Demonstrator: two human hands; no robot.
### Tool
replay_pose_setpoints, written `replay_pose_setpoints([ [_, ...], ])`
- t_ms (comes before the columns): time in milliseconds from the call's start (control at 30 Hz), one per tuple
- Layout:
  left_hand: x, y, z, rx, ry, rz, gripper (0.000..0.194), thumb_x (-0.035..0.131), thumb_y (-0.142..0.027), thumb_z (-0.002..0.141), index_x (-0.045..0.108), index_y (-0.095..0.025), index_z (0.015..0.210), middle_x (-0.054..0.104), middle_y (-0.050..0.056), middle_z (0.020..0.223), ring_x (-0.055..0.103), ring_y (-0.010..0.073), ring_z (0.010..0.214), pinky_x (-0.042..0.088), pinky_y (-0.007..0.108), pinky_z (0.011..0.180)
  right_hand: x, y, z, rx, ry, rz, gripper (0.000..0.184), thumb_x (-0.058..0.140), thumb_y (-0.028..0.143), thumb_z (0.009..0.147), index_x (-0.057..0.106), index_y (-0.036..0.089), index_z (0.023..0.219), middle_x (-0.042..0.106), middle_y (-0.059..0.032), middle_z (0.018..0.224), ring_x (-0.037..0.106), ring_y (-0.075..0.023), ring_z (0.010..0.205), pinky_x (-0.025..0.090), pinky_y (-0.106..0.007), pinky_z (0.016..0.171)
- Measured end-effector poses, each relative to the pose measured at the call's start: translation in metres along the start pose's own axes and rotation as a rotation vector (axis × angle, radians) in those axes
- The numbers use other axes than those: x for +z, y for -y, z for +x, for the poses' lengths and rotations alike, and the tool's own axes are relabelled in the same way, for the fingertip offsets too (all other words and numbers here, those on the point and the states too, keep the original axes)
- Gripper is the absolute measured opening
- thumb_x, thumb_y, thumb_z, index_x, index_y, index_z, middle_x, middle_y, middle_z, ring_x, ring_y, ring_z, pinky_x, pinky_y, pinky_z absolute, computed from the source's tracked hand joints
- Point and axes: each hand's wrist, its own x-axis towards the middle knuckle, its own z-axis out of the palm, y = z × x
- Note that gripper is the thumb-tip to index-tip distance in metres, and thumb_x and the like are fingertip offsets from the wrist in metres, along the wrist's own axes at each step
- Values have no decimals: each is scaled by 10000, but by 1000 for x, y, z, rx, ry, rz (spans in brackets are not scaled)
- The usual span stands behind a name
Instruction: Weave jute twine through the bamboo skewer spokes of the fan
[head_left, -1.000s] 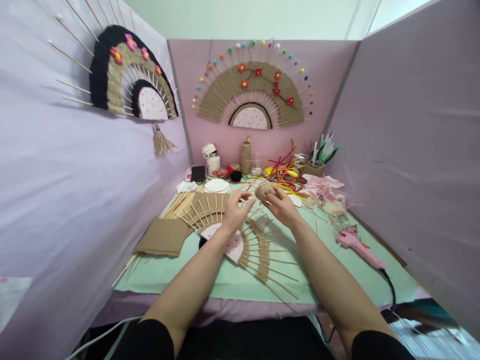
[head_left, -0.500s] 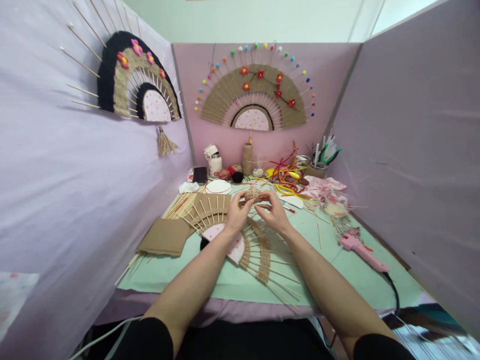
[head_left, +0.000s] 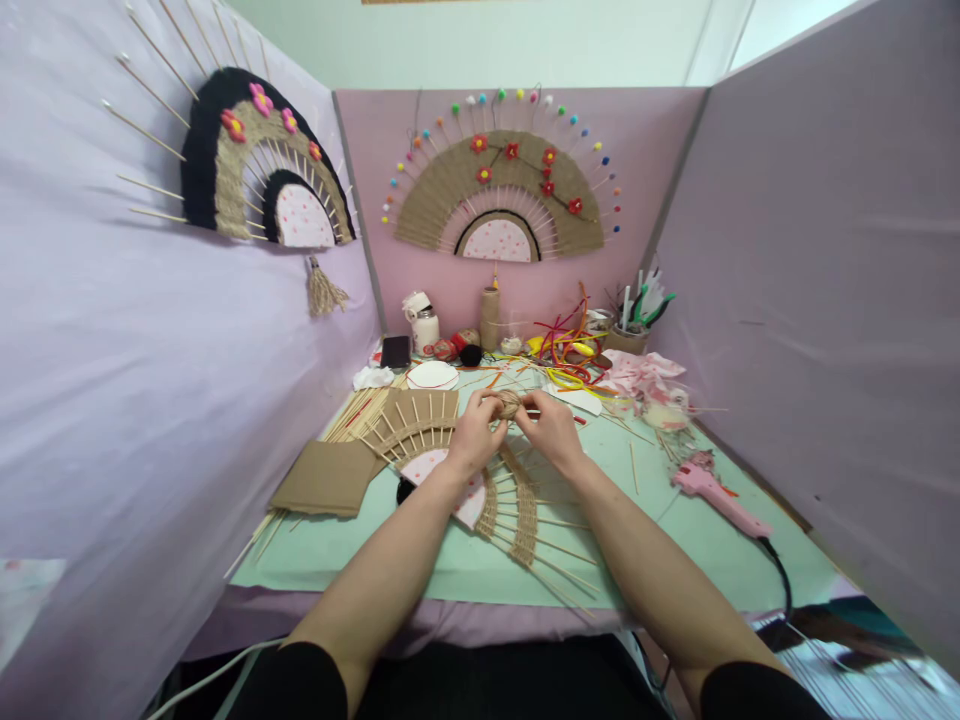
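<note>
While the woven fan (head_left: pixel 527 510) lies nearer on the table (head_left: pixel 322 570), the left hand (head_left: pixel 477 430) and right hand (head_left: pixel 551 430) grip the twine ball (head_left: pixel 509 404) between them.

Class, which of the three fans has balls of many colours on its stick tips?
The back-wall fan. The side-wall fan shows only a few whitish ones, the table fan none.

Bright, soft light, strongest at the pale upper right corner — faint shadows behind the sticks on the left wall (head_left: pixel 150 350). Wide-angle stretching bends the edges; fine detail on the worktop (head_left: pixel 315 560) is slightly soft.
</note>
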Motion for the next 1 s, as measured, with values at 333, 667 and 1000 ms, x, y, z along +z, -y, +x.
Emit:
replay_pose_setpoints([
  [333, -7, -1, 5, -28, 72, -155, 136, 515, -74, 629, 476, -180, 705, 503, 78, 1051, 522, 183, 1000, 513, 272, 691, 5, -18, 10, 200, 35, 108, 71, 507, 242, 670, 549, 198, 633, 600, 4, 580, 584, -163, 572, 482, -293, 580],
  [667, -21, -5, 19, -507, -123, -1081, 138, 534, -146, 653, 453, -173, 761, 631, 22, 896, 624, 159, 892, 484, 400, 855, -26, -33, 27, 611, -124, 620, 82, 538, 255, 647, 557, 189, 604, 668, -43, 759, 616, -147, 691, 464, -210, 478],
  [1000, -60, 8, 41, -849, -271, -1250, 130, 458, -137, 701, 532, -173, 801, 636, 62, 826, 612, 184, 850, 531, 402, 780, -70, -32, 44, 514, -618, 869, 68, 521, 255, 618, 481, 214, 655, 573, 61, 613, 551, -92, 573, 417, -199, 497],
])
